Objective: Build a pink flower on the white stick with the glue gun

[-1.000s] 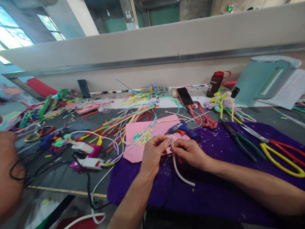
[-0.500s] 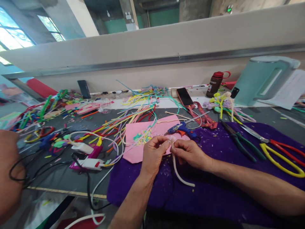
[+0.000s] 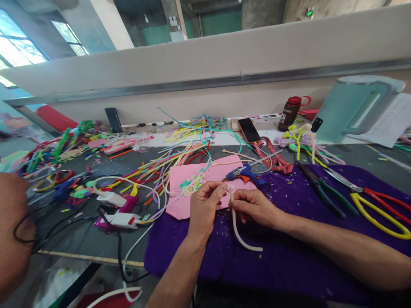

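Note:
My right hand (image 3: 253,206) pinches a cream-white fuzzy pipe cleaner (image 3: 237,233) just below its top, and the free length curves down and right over the purple cloth (image 3: 282,252). At the top of the pipe cleaner is a small pale, pinkish-white tuft (image 3: 230,187). Close against the left of this tuft, my left hand (image 3: 207,203) has thumb and forefinger pressed together; what lies between them is too small to tell. Under and behind both hands lies a pink sheet (image 3: 180,205) with small green and yellow snippets. A blue glue gun (image 3: 236,172) rests just beyond my fingers.
To the right lie pliers (image 3: 324,190) and scissors (image 3: 379,192) with red and yellow handles. Loose coloured pipe cleaners (image 3: 154,169) spread to the left, near a power strip (image 3: 118,214) and cables. A kettle (image 3: 356,109), bottle (image 3: 289,113) and phone (image 3: 248,130) stand or lie behind. Another person's arm (image 3: 14,235) is at far left.
My left hand's fingertips have shifted slightly left and off the stem, so the pale tuft shows more. My right hand keeps its pinch on the pipe cleaner, almost unmoved.

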The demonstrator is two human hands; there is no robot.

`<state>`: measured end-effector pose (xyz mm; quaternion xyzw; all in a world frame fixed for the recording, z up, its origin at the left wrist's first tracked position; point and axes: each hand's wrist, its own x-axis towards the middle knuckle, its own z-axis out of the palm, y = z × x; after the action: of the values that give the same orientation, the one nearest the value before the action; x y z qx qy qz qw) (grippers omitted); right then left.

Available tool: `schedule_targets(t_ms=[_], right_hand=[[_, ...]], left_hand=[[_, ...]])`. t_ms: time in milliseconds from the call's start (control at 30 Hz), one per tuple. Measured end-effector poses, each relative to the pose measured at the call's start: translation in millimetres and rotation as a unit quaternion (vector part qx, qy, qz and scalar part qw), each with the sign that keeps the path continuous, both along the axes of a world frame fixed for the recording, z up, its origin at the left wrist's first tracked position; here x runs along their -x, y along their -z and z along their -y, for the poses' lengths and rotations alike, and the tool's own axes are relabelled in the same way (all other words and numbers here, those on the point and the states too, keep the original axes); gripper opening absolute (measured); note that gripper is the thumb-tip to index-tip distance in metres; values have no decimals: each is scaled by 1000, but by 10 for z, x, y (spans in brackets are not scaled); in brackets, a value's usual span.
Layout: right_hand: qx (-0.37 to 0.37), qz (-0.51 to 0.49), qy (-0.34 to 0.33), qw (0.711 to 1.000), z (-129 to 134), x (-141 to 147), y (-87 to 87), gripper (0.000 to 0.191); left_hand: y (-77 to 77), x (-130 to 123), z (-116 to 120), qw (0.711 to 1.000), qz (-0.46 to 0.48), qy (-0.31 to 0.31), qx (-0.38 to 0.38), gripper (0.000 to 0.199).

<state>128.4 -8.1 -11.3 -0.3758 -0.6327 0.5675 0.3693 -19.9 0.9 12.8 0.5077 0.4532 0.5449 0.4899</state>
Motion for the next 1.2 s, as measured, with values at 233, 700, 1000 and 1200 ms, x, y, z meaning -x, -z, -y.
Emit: schedule_targets(t_ms=[233, 700, 1000, 1200], right_hand=[[42, -39, -15, 998, -25, -18, -12, 26], [14, -49, 38, 998, -56, -20, -12, 28], [77, -74, -21, 994, -61, -16, 21, 26], [44, -47, -27, 998, -44, -29, -2, 26]], left_hand=[[-21, 43, -49, 993, 94, -72, -12, 18], [123, -38, -45, 973, 120, 140, 141, 13], [140, -25, -70, 974, 127, 111, 148, 20], [102, -29, -62, 977, 117, 125, 126, 15]])
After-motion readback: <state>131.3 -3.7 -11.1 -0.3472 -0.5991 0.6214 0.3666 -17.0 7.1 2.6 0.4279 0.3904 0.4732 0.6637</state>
